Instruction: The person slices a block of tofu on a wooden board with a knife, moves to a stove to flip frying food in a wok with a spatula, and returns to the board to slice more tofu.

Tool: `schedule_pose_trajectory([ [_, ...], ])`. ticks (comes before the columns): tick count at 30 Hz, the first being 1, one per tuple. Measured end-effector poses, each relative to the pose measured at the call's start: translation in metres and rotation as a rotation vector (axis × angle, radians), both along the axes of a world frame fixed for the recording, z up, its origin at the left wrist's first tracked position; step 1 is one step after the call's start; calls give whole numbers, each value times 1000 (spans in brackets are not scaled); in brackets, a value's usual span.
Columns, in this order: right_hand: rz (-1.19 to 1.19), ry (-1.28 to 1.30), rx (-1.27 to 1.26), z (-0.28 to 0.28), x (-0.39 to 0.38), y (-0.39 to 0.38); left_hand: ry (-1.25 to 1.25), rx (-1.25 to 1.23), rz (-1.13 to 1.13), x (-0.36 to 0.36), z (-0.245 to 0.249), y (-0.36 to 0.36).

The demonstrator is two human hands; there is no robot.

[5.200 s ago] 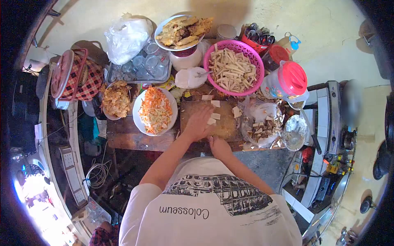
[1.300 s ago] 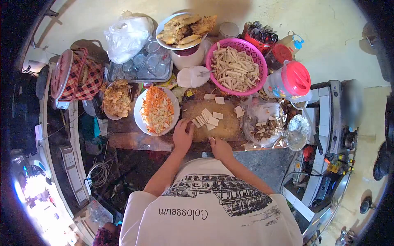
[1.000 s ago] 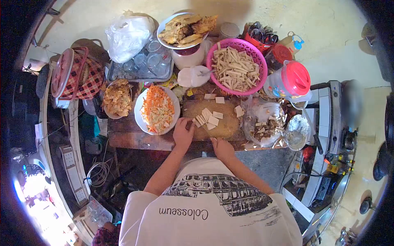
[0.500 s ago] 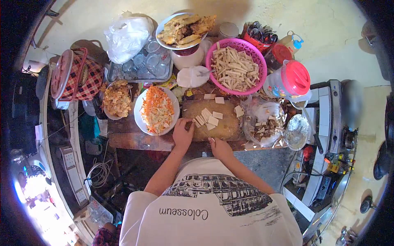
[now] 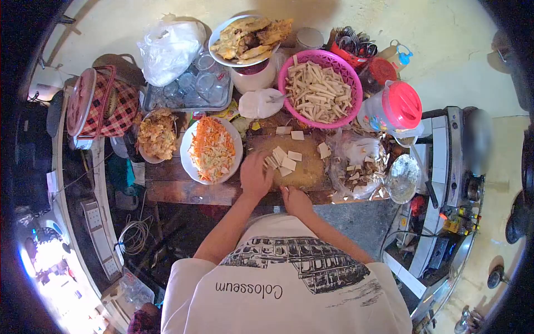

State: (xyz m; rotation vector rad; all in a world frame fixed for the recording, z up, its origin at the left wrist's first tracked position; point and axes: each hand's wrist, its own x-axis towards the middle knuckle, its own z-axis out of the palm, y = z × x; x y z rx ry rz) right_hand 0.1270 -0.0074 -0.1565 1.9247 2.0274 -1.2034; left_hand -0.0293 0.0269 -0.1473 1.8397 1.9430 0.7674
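Small pale rectangular slices [image 5: 287, 163], perhaps tofu or tempeh, lie on a wooden cutting board [image 5: 308, 177], some in an overlapping row. At the row's left end is my left hand [image 5: 256, 175], palm down. Its fingers are stretched over the board, apart as far as they show; the fingertips are partly hidden. My right hand [image 5: 297, 200] is closed at the board's front edge, thumb toward the board. Whatever it grips is hidden. Left of the board stands a white plate [image 5: 238, 162] of shredded carrot and cabbage [image 5: 212, 149].
A pink basket [image 5: 357, 92] of pale cut sticks stands behind the board. To the right are a plastic bag [image 5: 340, 153] with scraps, a metal bowl [image 5: 403, 179] and a knife [image 5: 425, 175]. Fried food [image 5: 158, 134] and a tray of glasses [image 5: 225, 104] are at left.
My left hand has shifted right across the board's left side, close to the slices. My right hand has moved slightly left. The slices look almost unmoved.
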Motion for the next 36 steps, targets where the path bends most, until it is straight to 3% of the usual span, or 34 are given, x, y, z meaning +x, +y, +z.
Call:
schedule_pose_trajectory([
  [4, 1, -12, -4, 0, -2, -1, 122, 32, -439, 14, -13, 30],
  [10, -8, 6, -25, 4, -3, 0, 245, -106, -596, 13, -23, 40],
  [16, -2, 24, 78, -10, 0, -2, 190, -167, -612, 12, -27, 40],
  [23, 102, -32, 73, 6, -5, -2, 283, -64, -629, 5, -34, 33],
  [25, 34, 21, 77, -3, -3, -4, 312, -72, -629, 6, -32, 32],
  [28, -32, 85, 56, -2, -1, -1, 130, -19, -489, 13, -26, 36],
  [31, -34, 72, 39, -1, 2, -1, 126, -93, -541, 15, -16, 34],
  [36, -1, 50, 30, 3, 2, 1, 256, -97, -504, 27, -9, 41],
])
